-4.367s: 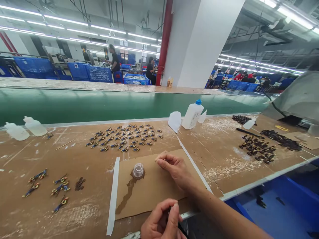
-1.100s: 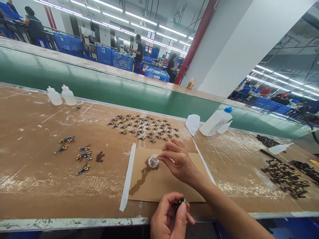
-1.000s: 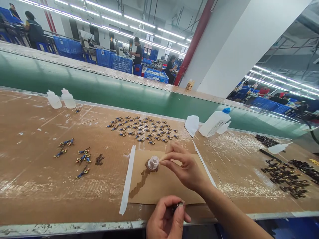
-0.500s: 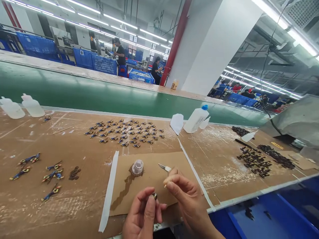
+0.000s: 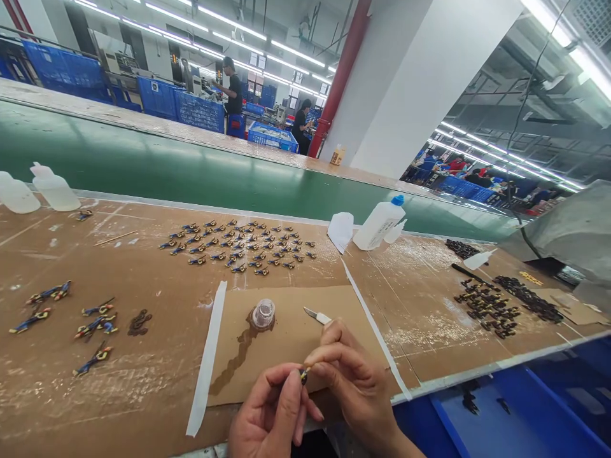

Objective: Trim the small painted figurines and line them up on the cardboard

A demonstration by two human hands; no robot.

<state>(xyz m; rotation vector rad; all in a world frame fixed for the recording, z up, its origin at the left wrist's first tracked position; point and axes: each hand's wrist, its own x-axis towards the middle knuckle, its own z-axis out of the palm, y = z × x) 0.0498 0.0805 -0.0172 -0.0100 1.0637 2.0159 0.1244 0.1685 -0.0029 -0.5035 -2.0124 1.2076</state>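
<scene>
My left hand is at the near table edge, thumb and fingers pinched on a tiny dark part. My right hand is closed in a pinch on a thin stick whose tip touches that part. A small clear cup sits on a stained cardboard sheet just beyond the hands. A small blade lies beside the cup, above my right fingers.
Rows of small painted pieces lie mid-table, with a few larger blue ones at the left. White squeeze bottles stand by the green conveyor. Dark parts are heaped at the right. People work in the background.
My right hand left the clear cup and came back toward me. It now meets my left hand, with the stick tip on the dark part. The view swung right.
</scene>
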